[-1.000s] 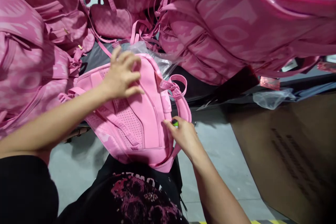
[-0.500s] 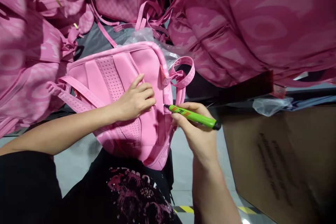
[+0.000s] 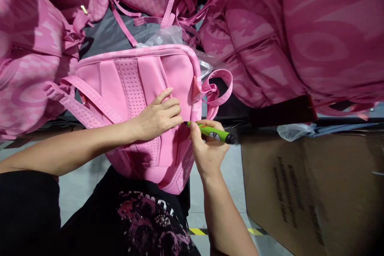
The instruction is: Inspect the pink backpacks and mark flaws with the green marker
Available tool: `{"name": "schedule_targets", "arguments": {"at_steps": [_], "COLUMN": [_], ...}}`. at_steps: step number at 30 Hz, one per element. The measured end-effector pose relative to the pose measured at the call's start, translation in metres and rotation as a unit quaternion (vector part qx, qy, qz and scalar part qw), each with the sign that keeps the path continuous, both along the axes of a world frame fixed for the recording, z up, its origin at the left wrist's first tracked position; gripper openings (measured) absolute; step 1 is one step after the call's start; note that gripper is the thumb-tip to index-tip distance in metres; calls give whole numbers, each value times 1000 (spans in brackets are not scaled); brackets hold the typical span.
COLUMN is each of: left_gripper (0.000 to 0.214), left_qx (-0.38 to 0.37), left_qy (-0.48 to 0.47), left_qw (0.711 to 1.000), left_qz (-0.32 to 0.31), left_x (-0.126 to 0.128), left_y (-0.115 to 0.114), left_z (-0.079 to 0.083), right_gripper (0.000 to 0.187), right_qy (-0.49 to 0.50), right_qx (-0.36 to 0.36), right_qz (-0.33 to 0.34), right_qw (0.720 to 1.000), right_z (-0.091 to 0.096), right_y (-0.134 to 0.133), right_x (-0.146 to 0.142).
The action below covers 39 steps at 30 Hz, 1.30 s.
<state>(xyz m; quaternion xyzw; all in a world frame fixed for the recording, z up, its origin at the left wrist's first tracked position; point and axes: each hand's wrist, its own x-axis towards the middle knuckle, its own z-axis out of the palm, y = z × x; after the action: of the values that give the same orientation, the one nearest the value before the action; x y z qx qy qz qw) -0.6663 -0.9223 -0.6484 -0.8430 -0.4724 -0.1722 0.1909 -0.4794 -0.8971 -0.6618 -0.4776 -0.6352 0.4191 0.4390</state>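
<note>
A pink backpack (image 3: 183,76) lies with its back panel up, its lower end leaning against my black shirt. Across the panel rests my left hand (image 3: 163,118), fingers curled and pressed into the padded fabric, holding the bag; the fingertips are partly hidden. My right hand (image 3: 210,148) pinches a green marker (image 3: 210,131) with black ends. The marker's thin tip points left and sits at the panel, right beside my left fingers. Whether it touches the fabric I cannot tell. A looped shoulder strap (image 3: 226,98) sticks out on the right, and another strap (image 3: 84,98) on the left.
Pink patterned bags (image 3: 327,40) are heaped at the back and right, with more bags (image 3: 33,48) at the left. Clear plastic wrap (image 3: 168,37) lies behind the backpack. A cardboard box (image 3: 270,176) stands at the lower right, near striped floor tape (image 3: 198,231).
My right hand has moved left with the marker, bringing the tip close to my left fingers. My left hand stays on the panel. The view has shifted slightly.
</note>
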Motion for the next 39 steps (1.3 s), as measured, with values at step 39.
{"name": "schedule_targets", "arguments": {"at_steps": [39], "left_gripper": [31], "left_qx": [-186], "left_qy": [113], "left_qw": [975], "left_qz": [41], "left_x": [-54], "left_y": [47], "left_z": [70], "right_gripper": [26], "right_qy": [-54], "right_qx": [177], "right_qz": [88], "right_qw": [979], "right_z": [10], "right_y": [-6], "right_x": [16]}}
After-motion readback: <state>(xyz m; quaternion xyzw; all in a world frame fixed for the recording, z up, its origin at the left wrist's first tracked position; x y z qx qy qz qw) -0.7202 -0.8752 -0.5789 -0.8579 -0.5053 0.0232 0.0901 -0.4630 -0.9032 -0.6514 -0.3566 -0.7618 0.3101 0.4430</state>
